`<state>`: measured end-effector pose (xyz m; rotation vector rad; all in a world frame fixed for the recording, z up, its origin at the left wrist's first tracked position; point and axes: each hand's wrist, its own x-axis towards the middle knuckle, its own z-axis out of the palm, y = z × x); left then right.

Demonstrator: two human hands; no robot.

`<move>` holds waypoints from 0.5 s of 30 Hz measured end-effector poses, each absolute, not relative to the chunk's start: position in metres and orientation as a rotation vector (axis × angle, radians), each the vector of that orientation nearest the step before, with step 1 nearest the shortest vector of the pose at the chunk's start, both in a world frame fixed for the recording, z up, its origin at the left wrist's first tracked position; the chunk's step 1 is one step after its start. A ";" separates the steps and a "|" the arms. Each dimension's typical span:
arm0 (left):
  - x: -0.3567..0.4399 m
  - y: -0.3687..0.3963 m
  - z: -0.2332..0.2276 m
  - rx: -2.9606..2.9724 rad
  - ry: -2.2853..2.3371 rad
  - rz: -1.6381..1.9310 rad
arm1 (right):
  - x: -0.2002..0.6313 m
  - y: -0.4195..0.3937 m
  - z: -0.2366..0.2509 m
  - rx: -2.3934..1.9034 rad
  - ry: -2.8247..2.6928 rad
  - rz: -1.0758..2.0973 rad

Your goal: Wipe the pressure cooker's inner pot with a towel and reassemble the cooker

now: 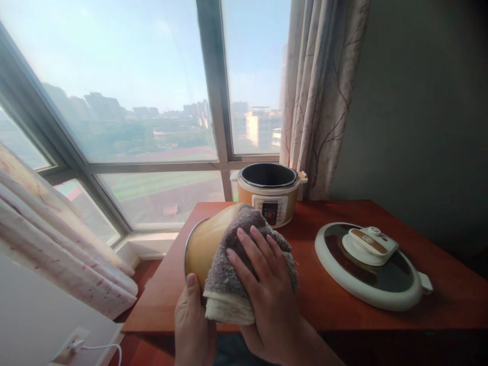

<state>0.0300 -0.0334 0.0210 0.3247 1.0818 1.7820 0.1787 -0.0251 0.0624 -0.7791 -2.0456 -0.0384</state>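
My left hand (193, 317) grips the rim of a gold-coloured inner pot (204, 241), tipped on its side above the near edge of the red-brown table (328, 295). My right hand (263, 284) lies flat, fingers spread, on a folded grey-and-white towel (232, 277) pressed against the pot's outer wall. Behind them stands the gold and white cooker body (270, 195) with a control panel on its front and a dark hollow inside.
The cooker's round white lid (371, 267) lies flat on the table at the right. A large window fills the back, with a patterned curtain (320, 96) by the cooker. Pale fabric (57, 244) hangs at the left. A wall socket with a white cable (72, 345) sits bottom left.
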 end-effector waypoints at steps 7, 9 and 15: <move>0.021 -0.029 0.017 0.379 1.079 1.804 | 0.185 0.044 0.090 -0.754 -1.939 0.351; 0.019 -0.030 0.017 0.378 1.081 1.811 | 0.189 0.062 0.076 -0.765 -1.874 0.418; 0.022 -0.031 0.024 0.324 1.105 1.856 | 0.205 0.084 0.020 -0.914 -1.636 0.701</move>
